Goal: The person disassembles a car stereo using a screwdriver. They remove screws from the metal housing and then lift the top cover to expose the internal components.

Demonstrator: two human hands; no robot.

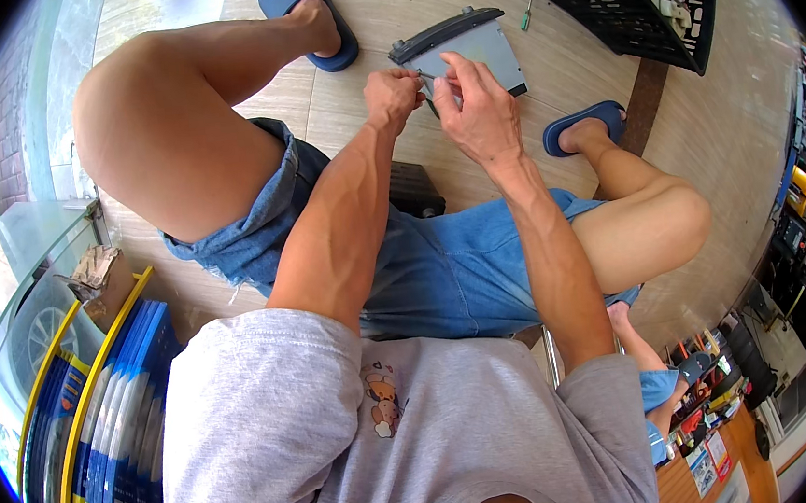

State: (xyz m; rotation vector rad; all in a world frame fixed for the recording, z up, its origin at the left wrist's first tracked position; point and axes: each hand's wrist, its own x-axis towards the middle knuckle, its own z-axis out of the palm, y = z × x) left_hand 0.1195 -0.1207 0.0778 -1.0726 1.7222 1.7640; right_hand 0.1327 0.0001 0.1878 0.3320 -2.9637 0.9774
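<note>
Both my hands meet over a flat grey metal box with a black front panel [495, 49], which lies on the tiled floor between my feet. My left hand [392, 97] is closed, its fingertips pinched at the box's left side. Just right of it, my right hand [481, 113] has its thumb and fingers bent toward the same spot. A thin, dark piece shows between the two hands, too small to name; the fingers partly hide it. Beyond the box, to the right, a screwdriver with a green handle [525, 20] lies on the floor.
A black plastic crate [592, 0] holding pale parts stands at the upper right. A dark box [413, 185] sits below my forearms. On the left are a glass case [23, 239] and a yellow rack [95, 378] of blue packages. Another person's leg [637, 340] shows at lower right.
</note>
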